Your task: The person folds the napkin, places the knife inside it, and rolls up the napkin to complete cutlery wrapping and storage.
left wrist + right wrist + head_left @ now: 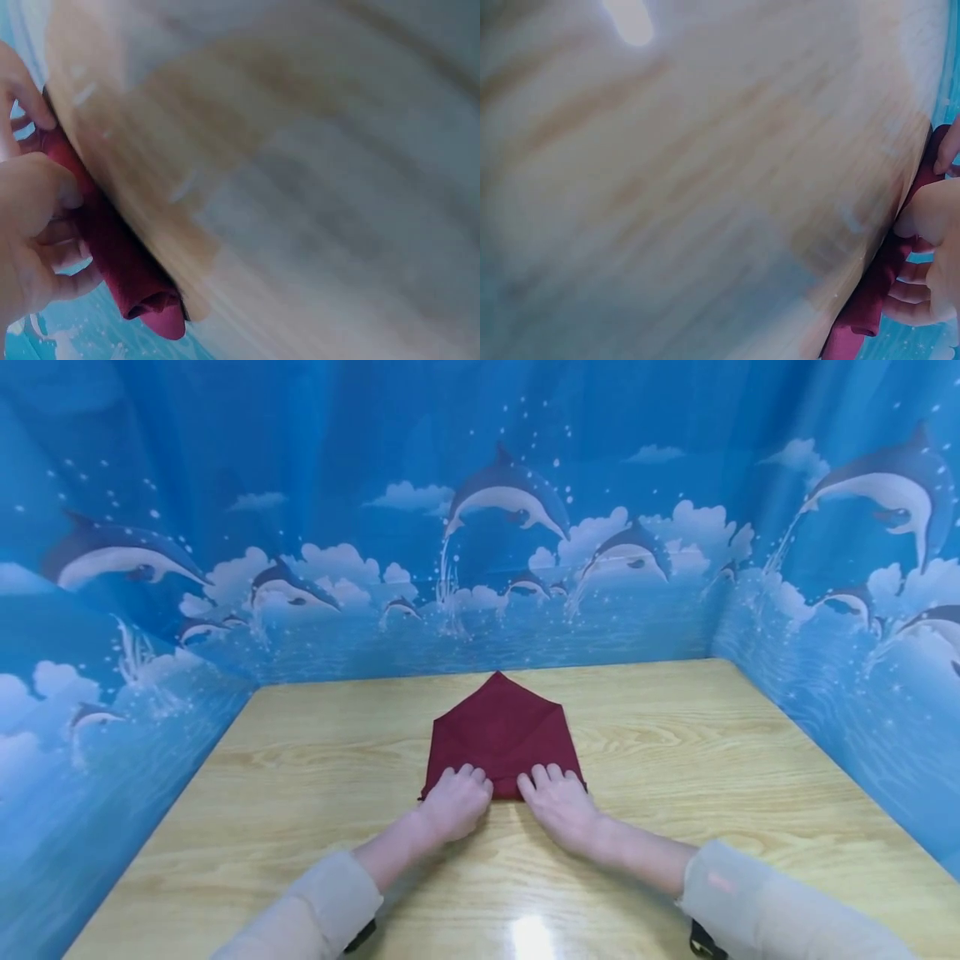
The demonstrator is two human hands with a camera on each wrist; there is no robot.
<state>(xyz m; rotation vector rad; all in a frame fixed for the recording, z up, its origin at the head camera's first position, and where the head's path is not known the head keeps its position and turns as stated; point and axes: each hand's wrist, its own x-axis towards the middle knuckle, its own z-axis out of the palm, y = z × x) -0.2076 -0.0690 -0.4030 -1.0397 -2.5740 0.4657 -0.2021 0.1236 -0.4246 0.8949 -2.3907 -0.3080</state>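
A dark red cloth (498, 727) lies flat on the table, its far end coming to a point and its near edge turned into a roll. My left hand (457, 802) grips the left part of that roll, while my right hand (561, 806) grips the right part. In the left wrist view the rolled cloth (124, 259) shows a spiral end, with the left thumb on the near side and the fingers curled over the far side. The right wrist view shows the right hand (934, 247) holding the roll in the same way.
The wood-grain table (315, 735) extends on both sides of the cloth. A blue curtain (337, 460) printed with dolphins and clouds hangs along the table's back and sides. Light glares off the table near its front.
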